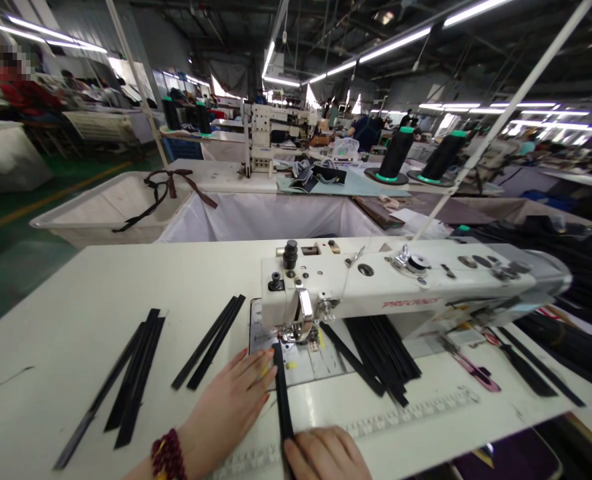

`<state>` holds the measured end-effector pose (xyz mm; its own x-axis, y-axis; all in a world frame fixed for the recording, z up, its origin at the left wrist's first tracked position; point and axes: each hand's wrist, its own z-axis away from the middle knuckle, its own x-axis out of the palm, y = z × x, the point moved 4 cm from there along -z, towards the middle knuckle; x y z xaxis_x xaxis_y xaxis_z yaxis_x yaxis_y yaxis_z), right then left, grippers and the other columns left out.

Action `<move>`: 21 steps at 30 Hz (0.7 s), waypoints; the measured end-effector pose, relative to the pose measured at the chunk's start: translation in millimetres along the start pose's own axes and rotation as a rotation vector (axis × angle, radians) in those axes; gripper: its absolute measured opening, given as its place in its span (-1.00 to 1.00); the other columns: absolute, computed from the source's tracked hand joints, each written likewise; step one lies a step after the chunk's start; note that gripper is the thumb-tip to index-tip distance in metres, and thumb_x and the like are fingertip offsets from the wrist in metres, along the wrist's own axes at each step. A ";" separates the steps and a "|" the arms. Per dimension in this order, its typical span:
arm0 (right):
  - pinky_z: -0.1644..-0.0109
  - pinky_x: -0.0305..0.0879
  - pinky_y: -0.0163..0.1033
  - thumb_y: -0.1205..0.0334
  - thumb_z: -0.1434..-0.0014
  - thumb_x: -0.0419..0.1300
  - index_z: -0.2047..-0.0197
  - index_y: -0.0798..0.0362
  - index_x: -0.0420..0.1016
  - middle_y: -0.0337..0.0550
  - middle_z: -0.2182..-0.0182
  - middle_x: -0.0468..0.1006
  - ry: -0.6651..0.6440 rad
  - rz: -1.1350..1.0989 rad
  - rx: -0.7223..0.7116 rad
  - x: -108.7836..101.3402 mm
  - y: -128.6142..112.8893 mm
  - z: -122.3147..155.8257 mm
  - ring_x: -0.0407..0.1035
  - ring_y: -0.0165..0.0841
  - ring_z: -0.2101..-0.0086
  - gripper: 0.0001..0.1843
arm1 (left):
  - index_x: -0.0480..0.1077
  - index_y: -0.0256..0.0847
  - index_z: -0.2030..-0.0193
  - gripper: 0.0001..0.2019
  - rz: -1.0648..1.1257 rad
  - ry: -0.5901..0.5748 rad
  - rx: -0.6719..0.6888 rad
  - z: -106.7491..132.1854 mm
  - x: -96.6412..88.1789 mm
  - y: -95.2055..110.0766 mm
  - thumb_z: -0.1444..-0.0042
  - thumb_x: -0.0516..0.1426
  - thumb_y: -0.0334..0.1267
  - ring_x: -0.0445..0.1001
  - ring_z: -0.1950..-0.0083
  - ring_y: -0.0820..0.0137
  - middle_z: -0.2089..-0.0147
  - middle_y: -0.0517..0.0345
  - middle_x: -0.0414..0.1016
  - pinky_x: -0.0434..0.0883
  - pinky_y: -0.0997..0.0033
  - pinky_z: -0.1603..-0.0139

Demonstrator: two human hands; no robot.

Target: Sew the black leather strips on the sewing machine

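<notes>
Black strip (283, 403) lies lengthwise on the desk (106, 273), its far end just by the presser foot (303, 323) of the sewing machine (356, 287). My left hand (226, 410) rests flat with fingers outstretched, tips against the strip's left edge, gripping nothing. My right hand (329, 457) has its fingers curled closed on the near end, seemingly pinching it, though the thumb is hidden. More strips (139, 380) lie to the left.

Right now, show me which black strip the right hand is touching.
The lone strip running from the sewing machine to the right hand; the other strips lie off to either side, untouched.
</notes>
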<state>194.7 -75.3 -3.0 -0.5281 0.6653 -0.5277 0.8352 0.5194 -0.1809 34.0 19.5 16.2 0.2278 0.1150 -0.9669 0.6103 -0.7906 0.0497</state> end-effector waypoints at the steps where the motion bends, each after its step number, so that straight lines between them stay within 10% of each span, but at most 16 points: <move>1: 0.11 0.28 -0.19 0.31 -0.51 -0.13 0.22 -0.02 0.57 -0.23 0.36 0.61 -0.042 -0.003 -0.006 1.5 2.9 -3.4 0.43 -0.35 0.36 -0.55 | 0.39 -0.22 -0.23 -0.64 0.006 0.001 -0.009 0.5 1.4 -0.5 -0.32 0.05 -0.37 0.41 -0.32 0.18 -0.34 -0.08 0.41 0.37 0.03 -0.33; 21: -0.40 -0.08 -0.15 0.17 -0.54 -0.13 0.07 0.09 0.58 -0.18 0.12 0.65 -0.178 -0.055 0.007 9.6 12.2 -26.2 0.43 -0.32 0.10 -0.55 | 0.38 -0.25 -0.26 -0.61 0.048 -0.014 -0.047 -11.7 14.0 -15.5 -0.30 0.08 -0.34 0.37 -0.35 0.18 -0.34 -0.07 0.41 0.30 0.00 -0.38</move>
<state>195.7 -48.6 11.5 -0.5383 0.5301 -0.6552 0.8069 0.5484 -0.2192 36.7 40.4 4.9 0.2468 0.0688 -0.9666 0.6343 -0.7656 0.1074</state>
